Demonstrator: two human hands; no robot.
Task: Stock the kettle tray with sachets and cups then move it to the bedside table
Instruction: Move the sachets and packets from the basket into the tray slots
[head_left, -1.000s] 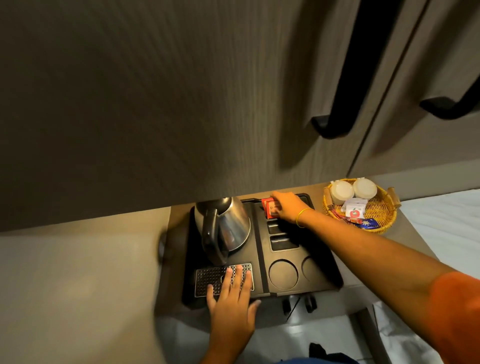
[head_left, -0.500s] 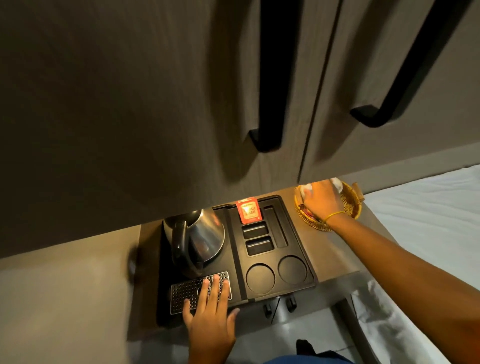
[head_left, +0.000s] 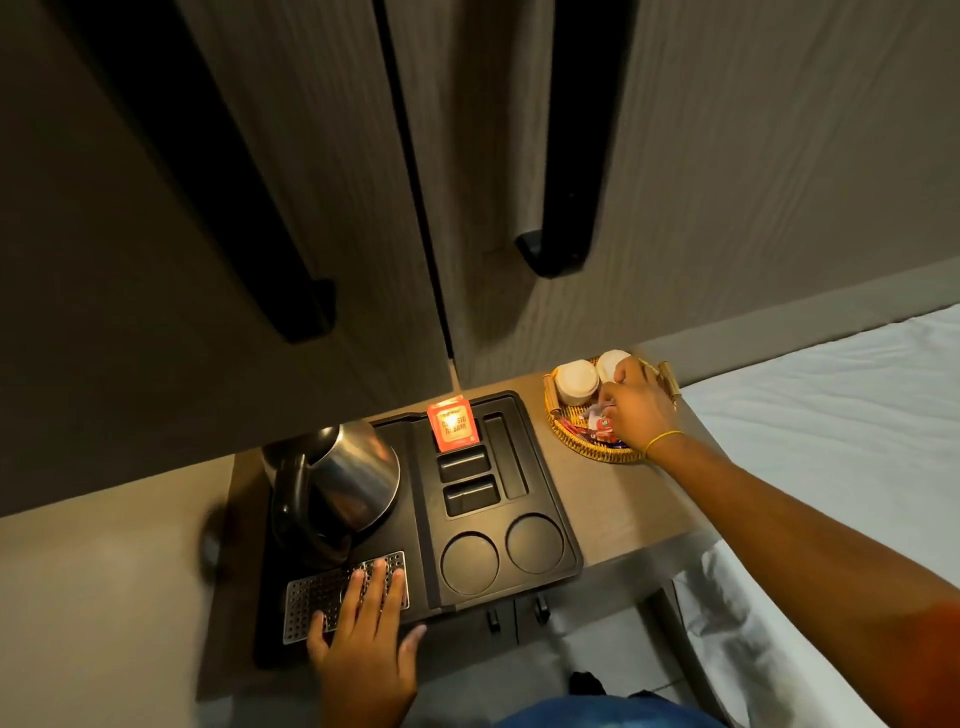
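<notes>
— Fingers (head_left: 608, 402) of the right hand (head_left: 631, 410) curl down into the wicker basket (head_left: 587, 451), bunched over the loose packets (head_left: 597, 428) there. Whether they have actually closed on one cannot be told; the hand covers its own fingertips.

— And the left hand (head_left: 363, 644)?

— It lies flat and open, fingers spread on the perforated drip grille (head_left: 317, 597) at the near edge of the kettle tray (head_left: 540, 467), holding nothing (it looks like a steadying hand).

— So which step is this?

— Stocking sachets, by the look of it. One red sachet (head_left: 453, 423) sits in the far slot, beside the kettle (head_left: 358, 478). The two short slots in front of it, the long slot to the right and both round cup wells (head_left: 469, 563) are bare. Two white cups (head_left: 575, 382) stand upside down in the basket, just beside the right hand.

— What does the next move call for?

— Probably a clean pinch on a single packet, a lift clear of the basket rim, then a short carry left to one of the bare slots. The cups and the carry to the bedside table are yet to be done.

— Anything unclear?

— The packets under the palm are too small to read, and the second cup is partly hidden by the hand.
</notes>
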